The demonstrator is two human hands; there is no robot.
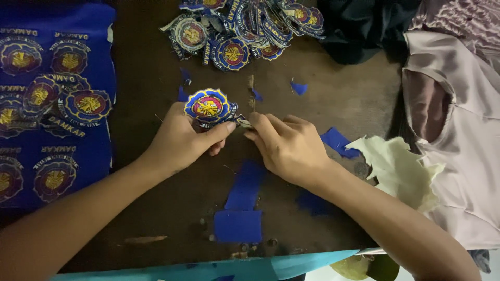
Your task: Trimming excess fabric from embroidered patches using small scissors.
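Patch [207,106]: round, embroidered, blue rim with gold centre; held above the middle of the desk [156,67], upright toward the camera.

Left hand [179,141]: grip closed on the patch's lower edge, thumb in front, fingers behind.

Right hand [286,145]: fingers drawn together at the patch's right side, pinching a small pale tool or tab [245,123]; too little shows to tell which.

Patch pile [245,26]: loose cut patches heaped at the far edge, overlapping.

Blue sheet [52,104]: uncut cloth bearing rows of the same emblems, along the left edge.

Blue scraps [242,200]: offcuts scattered from the middle to the near edge, one more [337,141] just beside the right wrist.

Pale backing [398,166]: torn, curled piece at the right edge, resting against pink cloth [463,145].

Risk, as judged: the two hands meet tightly at the patch's edge, so a slip of the pinched item could nick the stitched border or a left fingertip. A light hold on the lower edge might let the patch twist. Dim light adds to both.
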